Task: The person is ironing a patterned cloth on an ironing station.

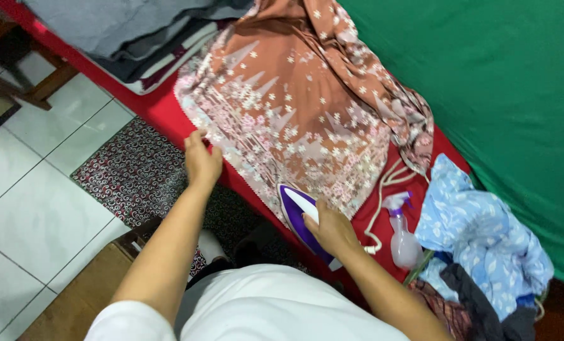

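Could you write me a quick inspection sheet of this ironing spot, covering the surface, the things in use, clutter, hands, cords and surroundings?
Surface: red padded board, mostly covered by cloth.
Job's things: brown floral fabric spread flat; purple and white iron at its near edge.
Clutter: spray bottle; blue patterned garment on a pile; folded grey clothes.
Hands: right hand has its grip on the iron; left hand holds the fabric's edge.
Cables: cream cord looped beside the iron.
Surroundings: green sheet, white tiled floor, patterned mat.

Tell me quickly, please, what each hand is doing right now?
Left hand: fingers pinching the edge of the brown floral cloth.
Right hand: closed around the handle of the purple and white iron.
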